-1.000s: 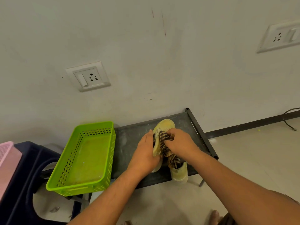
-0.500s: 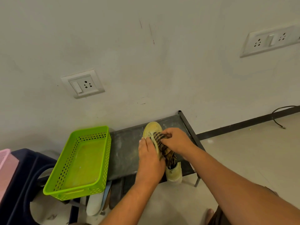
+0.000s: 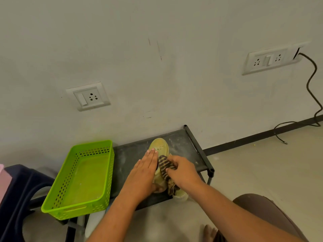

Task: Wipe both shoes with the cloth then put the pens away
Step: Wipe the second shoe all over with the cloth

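Since half a second back, the right hand (image 3: 185,173) and its cloth (image 3: 164,165) have drawn down-frame from the toe of the yellow shoe (image 3: 158,145) toward its middle. Left hand (image 3: 145,172) stays on the shoe's left flank.

Head view. Left hand lies flat, fingers straight and together, pressing the shoe onto the dark shelf (image 3: 132,154) at centre frame. Right hand is curled round the bunched striped cloth, whose tail hangs over a second shoe (image 3: 180,196) at the shelf's lower edge. Green basket (image 3: 90,144) sits just left of the shelf.

We judge the cloth soft and limp: keep it balled, or it drags. The shoe looks light with a pliable upper, so it would likely skid under wiping unless pinned. Brace it at the side or heel, as now.

Hidden: most of the second shoe, under cloth and wrist. We see no pens anywhere. What lies beneath the basket is too blurred to name.
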